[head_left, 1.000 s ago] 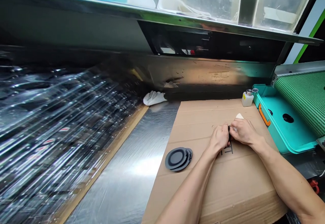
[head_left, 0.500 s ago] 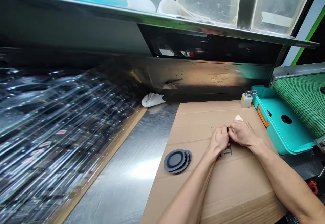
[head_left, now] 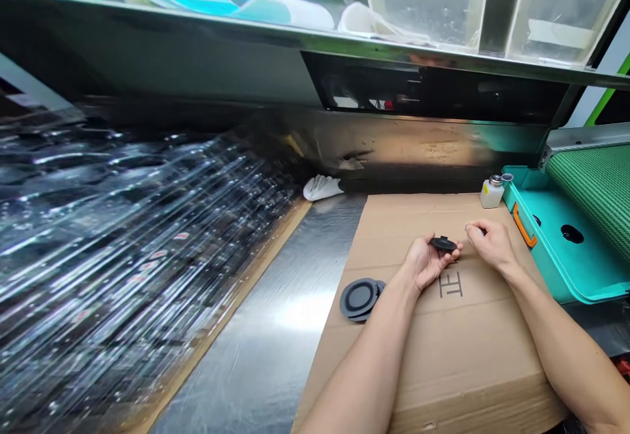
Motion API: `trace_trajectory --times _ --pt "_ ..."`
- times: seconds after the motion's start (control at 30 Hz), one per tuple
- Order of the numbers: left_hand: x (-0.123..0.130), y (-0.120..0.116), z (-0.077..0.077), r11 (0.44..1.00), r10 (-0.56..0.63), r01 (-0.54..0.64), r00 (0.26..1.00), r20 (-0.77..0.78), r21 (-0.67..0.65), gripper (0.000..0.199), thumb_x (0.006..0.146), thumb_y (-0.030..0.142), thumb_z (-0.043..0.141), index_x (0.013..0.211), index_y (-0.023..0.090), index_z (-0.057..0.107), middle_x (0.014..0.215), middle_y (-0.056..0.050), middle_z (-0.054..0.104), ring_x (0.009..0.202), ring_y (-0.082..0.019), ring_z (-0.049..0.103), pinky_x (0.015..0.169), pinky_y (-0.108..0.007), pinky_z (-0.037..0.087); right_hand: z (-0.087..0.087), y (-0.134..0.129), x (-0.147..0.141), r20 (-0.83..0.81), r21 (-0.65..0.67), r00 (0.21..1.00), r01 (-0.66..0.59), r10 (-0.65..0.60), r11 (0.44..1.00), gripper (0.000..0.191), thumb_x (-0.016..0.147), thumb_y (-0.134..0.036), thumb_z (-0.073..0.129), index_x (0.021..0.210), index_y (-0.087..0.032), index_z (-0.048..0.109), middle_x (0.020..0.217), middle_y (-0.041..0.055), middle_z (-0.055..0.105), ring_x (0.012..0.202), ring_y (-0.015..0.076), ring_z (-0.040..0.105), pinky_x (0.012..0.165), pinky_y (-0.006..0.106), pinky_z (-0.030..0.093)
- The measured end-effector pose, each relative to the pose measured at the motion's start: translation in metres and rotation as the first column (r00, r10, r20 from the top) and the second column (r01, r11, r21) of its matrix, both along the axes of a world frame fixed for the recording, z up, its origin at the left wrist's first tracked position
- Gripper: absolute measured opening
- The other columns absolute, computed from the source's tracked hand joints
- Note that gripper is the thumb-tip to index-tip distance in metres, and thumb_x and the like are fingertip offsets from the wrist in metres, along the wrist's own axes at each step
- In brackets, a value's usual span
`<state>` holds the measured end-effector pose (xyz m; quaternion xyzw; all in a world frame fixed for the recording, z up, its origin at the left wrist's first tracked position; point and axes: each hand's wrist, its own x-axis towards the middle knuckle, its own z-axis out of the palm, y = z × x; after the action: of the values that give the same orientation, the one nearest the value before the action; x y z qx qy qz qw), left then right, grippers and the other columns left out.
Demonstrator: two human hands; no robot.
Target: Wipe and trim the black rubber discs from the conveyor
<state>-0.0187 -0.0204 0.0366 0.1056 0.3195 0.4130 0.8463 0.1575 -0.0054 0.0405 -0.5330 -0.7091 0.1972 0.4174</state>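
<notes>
The thin, round, black, plastic-looking disc [head_left: 443,244] is above the flat brown cardboard [head_left: 472,342], grasped in your upturned left hand [head_left: 424,264], while your right hand [head_left: 492,245] is just beside it, fingers curled, on what I cannot tell, and dark-grey, round, flat pieces [head_left: 361,297] lie overlapping to your left.

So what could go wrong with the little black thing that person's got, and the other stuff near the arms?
The black disc might slip, since only the left grip holds it; the right grip is apart from it.

The grey discs look close to the left forearm, so it could perhaps nudge them.

The white bottle stands beyond the right grip, so a careless swing might tip it.
</notes>
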Motion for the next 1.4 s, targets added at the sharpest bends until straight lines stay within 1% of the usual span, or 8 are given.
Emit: trace_trajectory --times 0.13,0.57,0.83,0.97,1.07,1.17,1.3,1.4 --pt "-0.008 0.001 0.000 0.996 0.019 -0.010 0.994 0.107 -0.084 0.049 0.101 0.035 0.023 0.113 -0.001 0.053 0.084 -0.022 0.067 0.059 -0.017 0.065 0.043 -0.020 0.052 0.000 0.002 0.002 -0.005 -0.011 1.000 0.017 -0.017 1.000 0.030 0.088 -0.036 0.052 0.078 -0.017 0.072 0.068 0.0008 0.066 0.064 0.0148 0.055 0.061 0.023 0.040" --pt "-0.001 -0.003 -0.004 1.000 0.014 -0.014 1.000 0.002 0.006 0.050 0.101 0.040 0.028 0.105 0.001 0.060 0.080 -0.020 0.069 0.059 -0.018 0.067 0.048 -0.023 0.055 0.005 -0.004 -0.007 0.077 0.023 0.995 -0.061 0.059 0.998 0.026 0.088 -0.033 0.053 0.084 -0.019 0.074 0.084 0.0037 0.073 0.078 0.0163 0.064 0.072 0.024 0.044" --pt "-0.006 -0.002 -0.006 0.911 0.368 -0.353 0.929 -0.035 0.212 0.030 0.096 0.042 0.048 0.100 0.014 0.061 0.100 -0.015 0.072 0.069 -0.019 0.069 0.052 -0.024 0.048 0.014 -0.003 0.026 0.328 -0.095 0.944 0.081 -0.046 0.992 0.042 0.092 -0.047 0.051 0.072 -0.017 0.073 0.063 0.0052 0.066 0.063 0.0184 0.059 0.062 0.028 0.039" --pt "-0.006 -0.001 -0.009 0.917 0.346 -0.342 0.938 0.020 0.207 0.026 0.094 0.033 0.046 0.104 0.014 0.061 0.110 -0.017 0.070 0.078 -0.022 0.071 0.056 -0.027 0.050 0.012 0.001 0.030 0.493 0.019 0.854 0.181 -0.167 0.983 0.039 0.088 -0.053 0.060 0.103 -0.019 0.074 0.102 0.0118 0.070 0.099 0.0261 0.061 0.084 0.033 0.042" --pt "-0.002 -0.001 -0.013 0.909 0.354 -0.357 0.934 0.050 0.215 0.025 0.093 0.026 0.045 0.110 0.014 0.059 0.116 -0.018 0.068 0.088 -0.025 0.071 0.064 -0.032 0.054 0.002 0.001 0.016 0.568 -0.065 0.821 0.125 -0.067 0.990 0.033 0.090 -0.040 0.061 0.114 -0.019 0.069 0.110 0.0125 0.068 0.106 0.0260 0.058 0.091 0.034 0.040" --pt "0.003 -0.001 -0.017 0.897 0.387 -0.387 0.921 0.040 0.214 0.024 0.093 0.021 0.043 0.109 0.014 0.060 0.115 -0.016 0.069 0.090 -0.024 0.071 0.071 -0.035 0.057 -0.007 -0.008 -0.008 0.468 -0.011 0.882 0.066 -0.053 0.998 0.030 0.097 -0.031 0.050 0.118 -0.017 0.067 0.115 0.0120 0.067 0.106 0.0238 0.056 0.095 0.034 0.039" --pt "0.008 -0.001 -0.020 0.921 0.347 -0.350 0.937 0.049 0.172 0.028 0.098 0.026 0.039 0.100 0.013 0.063 0.108 -0.015 0.071 0.095 -0.022 0.070 0.084 -0.036 0.057 -0.011 -0.026 -0.038 0.474 0.050 0.862 -0.229 0.178 0.972 0.030 0.099 -0.034 0.048 0.122 -0.023 0.065 0.125 0.0089 0.062 0.107 0.0234 0.053 0.094 0.033 0.040" --pt "0.010 -0.002 -0.023 0.924 0.324 -0.323 0.946 0.026 0.204 0.031 0.100 0.026 0.037 0.100 0.012 0.065 0.107 -0.015 0.071 0.098 -0.023 0.069 0.089 -0.038 0.057 -0.008 -0.031 -0.045 0.527 0.040 0.843 -0.154 0.110 0.987 0.032 0.100 -0.032 0.044 0.121 -0.022 0.066 0.125 0.0113 0.061 0.109 0.0253 0.050 0.094 0.035 0.040"
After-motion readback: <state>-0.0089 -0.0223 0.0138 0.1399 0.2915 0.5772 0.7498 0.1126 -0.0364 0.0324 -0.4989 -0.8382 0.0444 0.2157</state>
